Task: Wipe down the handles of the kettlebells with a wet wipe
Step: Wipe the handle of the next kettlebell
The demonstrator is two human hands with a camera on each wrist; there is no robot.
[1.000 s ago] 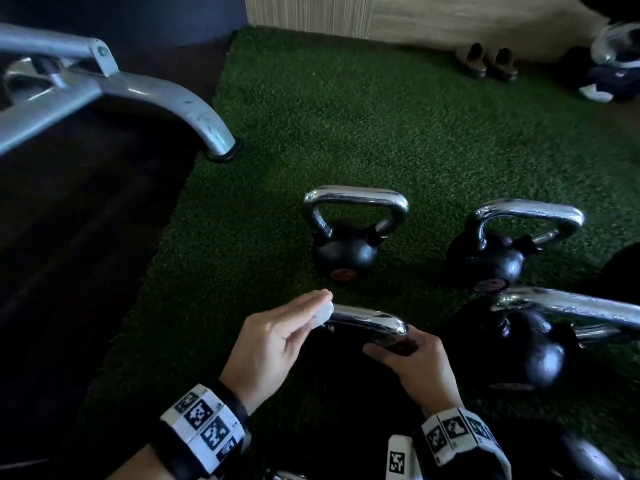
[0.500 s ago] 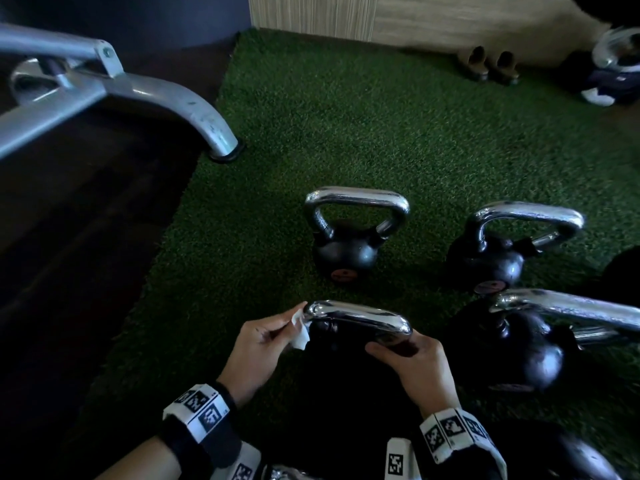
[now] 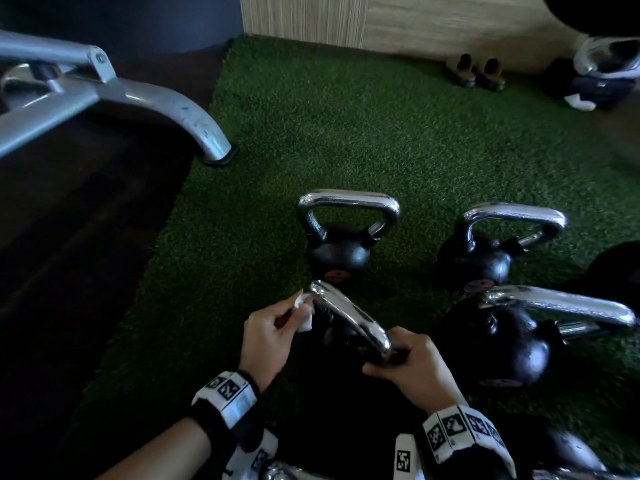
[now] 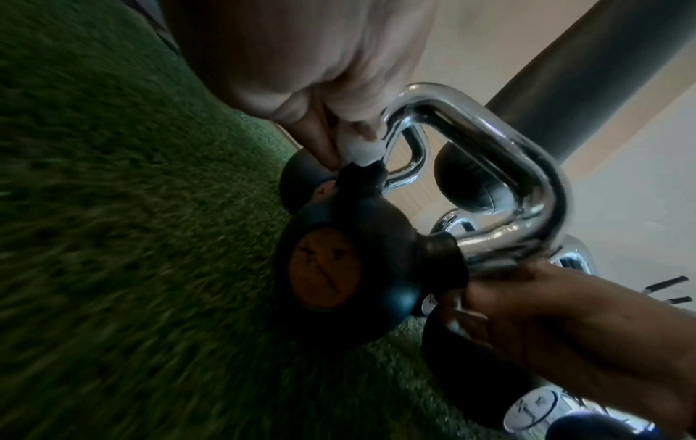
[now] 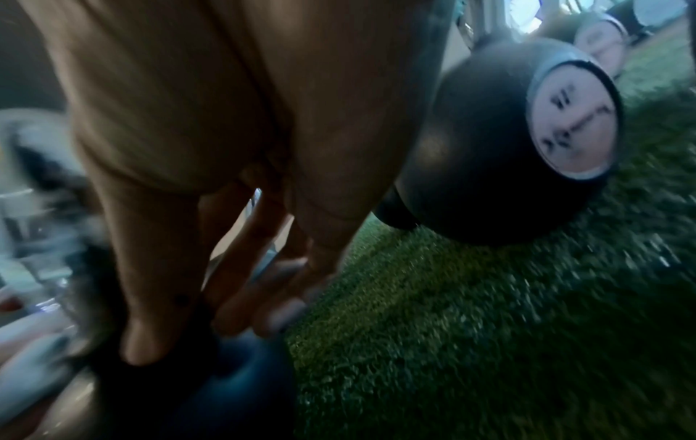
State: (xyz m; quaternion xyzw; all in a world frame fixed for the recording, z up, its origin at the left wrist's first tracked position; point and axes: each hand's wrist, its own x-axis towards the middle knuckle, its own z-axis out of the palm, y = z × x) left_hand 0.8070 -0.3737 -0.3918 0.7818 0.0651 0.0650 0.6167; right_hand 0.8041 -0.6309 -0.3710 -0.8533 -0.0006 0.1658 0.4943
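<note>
A black kettlebell with a chrome handle [image 3: 349, 317] stands nearest me on the green turf, its handle running diagonally. My left hand [image 3: 273, 327] pinches a small white wet wipe [image 3: 304, 311] against the handle's far left corner; the left wrist view shows the wipe [image 4: 361, 148] pressed on the chrome leg just above the black body [image 4: 350, 268]. My right hand [image 3: 412, 365] grips the near right end of the same handle [image 4: 501, 178]. The right wrist view is blurred and shows my fingers [image 5: 263, 268] curled downward.
Three more black kettlebells stand on the turf: one straight ahead [image 3: 341, 233], one further right [image 3: 491, 247] and a bigger one [image 3: 519, 334] close on my right. A grey metal bench leg [image 3: 166, 109] reaches in from the left. Shoes [image 3: 474, 71] lie by the far wall.
The near kettlebell's handle has turned from level to diagonal. My left hand with the wipe slid off the top bar to the far left corner. My right hand kept its grip.
</note>
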